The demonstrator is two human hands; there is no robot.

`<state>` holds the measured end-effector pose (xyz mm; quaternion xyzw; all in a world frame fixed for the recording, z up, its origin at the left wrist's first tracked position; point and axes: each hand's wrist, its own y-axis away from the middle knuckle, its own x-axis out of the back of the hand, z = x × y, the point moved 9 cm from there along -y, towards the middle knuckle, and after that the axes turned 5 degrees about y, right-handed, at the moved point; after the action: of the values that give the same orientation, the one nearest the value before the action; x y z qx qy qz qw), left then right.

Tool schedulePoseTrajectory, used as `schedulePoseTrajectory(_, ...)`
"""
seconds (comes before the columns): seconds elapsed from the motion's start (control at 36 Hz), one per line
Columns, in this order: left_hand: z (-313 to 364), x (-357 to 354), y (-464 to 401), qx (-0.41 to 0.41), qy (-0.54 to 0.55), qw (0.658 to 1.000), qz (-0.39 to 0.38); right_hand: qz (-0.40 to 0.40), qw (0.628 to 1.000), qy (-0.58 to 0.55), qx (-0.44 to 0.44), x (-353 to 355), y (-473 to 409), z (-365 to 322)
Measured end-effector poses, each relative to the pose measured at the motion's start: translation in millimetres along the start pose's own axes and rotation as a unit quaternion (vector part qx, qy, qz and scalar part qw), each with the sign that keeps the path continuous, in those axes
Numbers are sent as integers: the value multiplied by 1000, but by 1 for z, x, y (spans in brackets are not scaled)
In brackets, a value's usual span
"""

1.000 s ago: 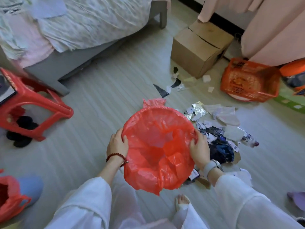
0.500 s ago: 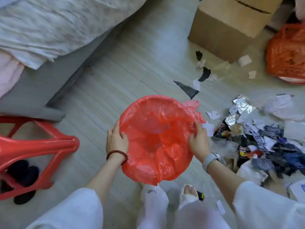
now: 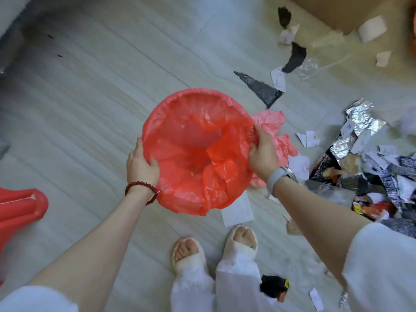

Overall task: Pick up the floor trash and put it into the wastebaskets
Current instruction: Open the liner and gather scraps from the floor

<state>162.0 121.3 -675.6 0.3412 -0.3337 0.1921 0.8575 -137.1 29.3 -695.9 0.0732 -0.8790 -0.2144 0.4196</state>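
Trash (image 3: 369,163) lies heaped on the floor (image 3: 90,104) at three o'clock of the red-lined wastebasket (image 3: 193,122), whose rim both hands grip, left hand (image 3: 141,165) at eight, right hand (image 3: 262,154) at three.

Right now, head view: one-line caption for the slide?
Both hands, left hand and right hand, grip the rim of a red-bagged wastebasket above the floor, beside a pile of torn trash.

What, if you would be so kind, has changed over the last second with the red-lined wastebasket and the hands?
The red-lined wastebasket has come in beside the trash pile, to its left. The left hand and right hand still grip its rim on opposite sides. No trash is in it yet.
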Motion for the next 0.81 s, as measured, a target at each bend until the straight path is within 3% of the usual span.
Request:
schedulePoseTrajectory(0.14, 19, -24, -8, 13, 18, 1000, -20, -28, 998, -54, -22, 11, -13, 12)
schedulePoseTrajectory(0.22, 40, -29, 1, 10, -54, 998, -15, -61, 995, -73, -16, 20, -8, 13)
schedulePoseTrajectory(0.31, 72, -31, 25, -34, -109, 993, 3, -61, 996, -66, -12, 41, 8, 17)
schedulePoseTrajectory(0.42, 124, -57, 74, -141, -119, 982, -44, -52, 995, -60, -55, 73, 40, 47)
schedulePoseTrajectory(0.61, 187, -142, 172, -343, -113, 906, -219, -40, 994, 0, -97, 113, 82, 112)
schedulePoseTrajectory(0.69, 191, -189, 192, -386, -131, 873, -269, -25, 994, 14, -102, 112, 79, 146)
schedulePoseTrajectory(0.81, 175, -265, 177, -403, -259, 831, -281, -23, 996, 26, -87, 91, 54, 195)
